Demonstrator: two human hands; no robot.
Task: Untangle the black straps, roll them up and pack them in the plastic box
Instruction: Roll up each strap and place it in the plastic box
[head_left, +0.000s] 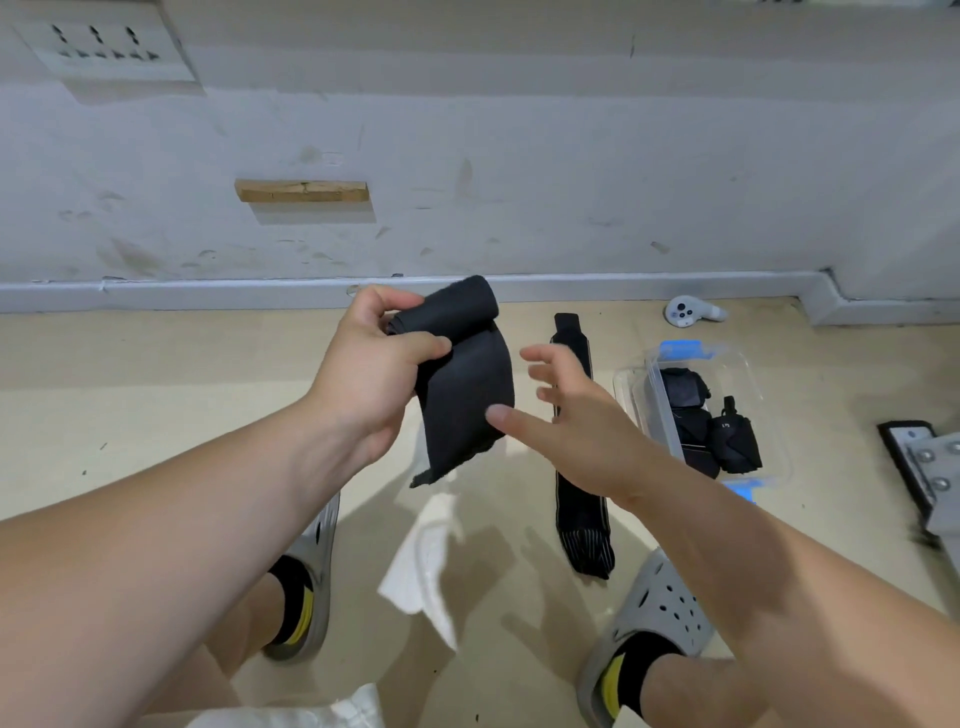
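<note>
Strap rolling is judged to be the step in hand. A black strap (464, 384) is held up off the floor (197, 374). Its rolled top is pinched between the thumb and curled fingers of the left hand (371, 366), and the loose tail is hung straight down, long axis vertical. The right hand (576, 415) is spread and nothing is held in it. It is placed just right of that tail, thumb at its edge; contact cannot be told. A second strap (579, 493) is laid flat on the pale floor below the right hand, long axis running toward the scuffed white wall (519, 156). The plastic box (743, 374), with rolled straps (696, 421) inside, is set beyond the right hand's outer side.
</note>
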